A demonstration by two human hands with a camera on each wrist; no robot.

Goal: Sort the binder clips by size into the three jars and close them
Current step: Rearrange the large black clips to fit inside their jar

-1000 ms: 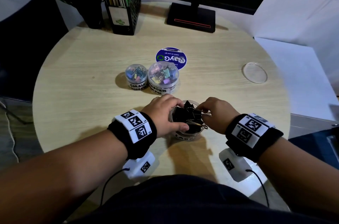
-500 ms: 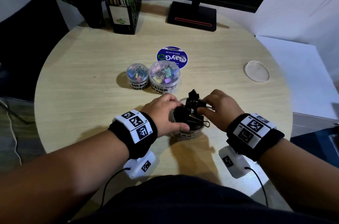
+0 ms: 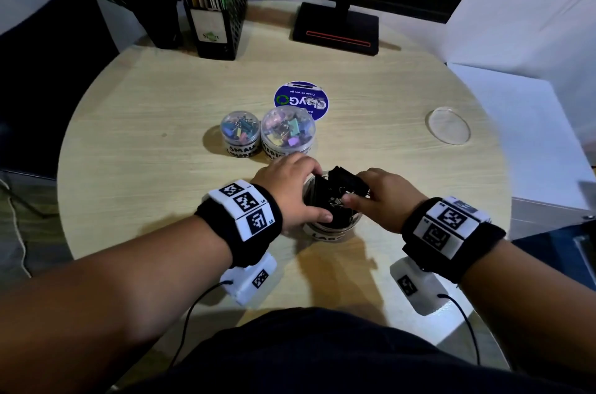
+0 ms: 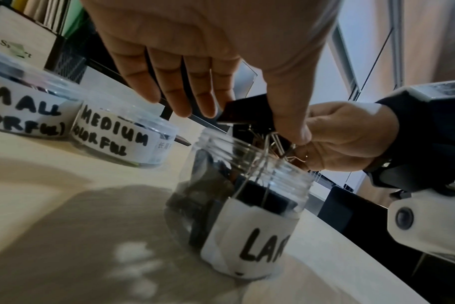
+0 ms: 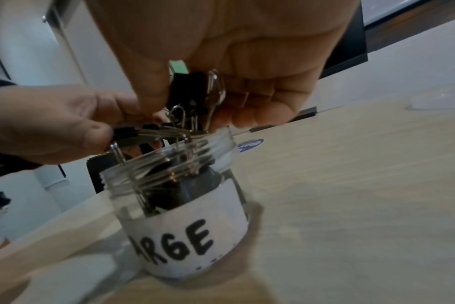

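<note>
Black large binder clips [image 3: 350,184] are piled in the open "LARGE" jar [image 3: 329,230] at lower center; right hand [image 3: 383,197] pinches one above the rim, left hand [image 3: 292,188] hovers over the jar's mouth with fingers loose. Further back sit the closed "SMALL" jar [image 3: 240,134] and "MEDIUM" jar [image 3: 288,135], with a loose clear lid [image 3: 448,125] off at the right.
</note>
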